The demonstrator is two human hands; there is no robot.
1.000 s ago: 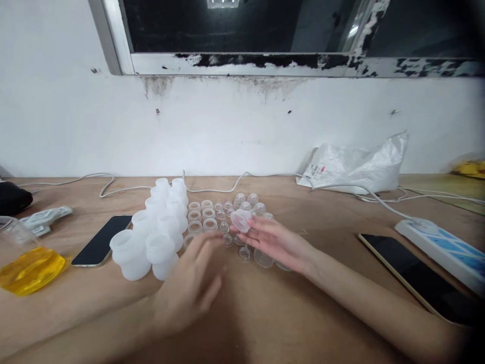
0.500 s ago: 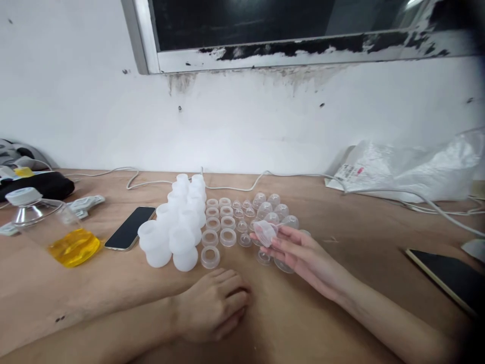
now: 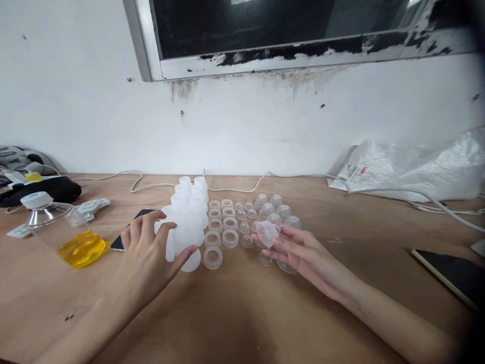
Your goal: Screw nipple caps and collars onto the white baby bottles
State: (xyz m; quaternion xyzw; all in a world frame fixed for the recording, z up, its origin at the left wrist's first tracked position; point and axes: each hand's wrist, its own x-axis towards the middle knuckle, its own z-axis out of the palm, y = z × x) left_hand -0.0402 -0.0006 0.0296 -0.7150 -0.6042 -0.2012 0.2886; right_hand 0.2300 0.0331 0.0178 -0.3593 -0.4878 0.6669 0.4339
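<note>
At the far left, a black pouch (image 3: 60, 191) lay on the table (image 3: 212, 313), and nearer stood a clear bottle (image 3: 53, 217) with yellow liquid in its lower part. To the right of it was a phone (image 3: 118, 243), partly covered by the left hand (image 3: 146, 258). This hand was open, its thumb and fingers spread apart, in front of the nearest white jars (image 3: 197, 205); whether it touched them, I could not tell. The jars stood in two columns, and just beside them were two columns of flat rings (image 3: 212, 258), then small domes (image 3: 247, 240). Next was a clear piece (image 3: 268, 234), which the right hand (image 3: 293, 241) held between thumb and fingers, above the table. The two hands were well apart. Behind the right hand stood large domes (image 3: 283, 212), partly hidden by it. Farther right lay a plastic bag (image 3: 413, 169) near the wall, and a second phone (image 3: 450, 278) nearer.
</note>
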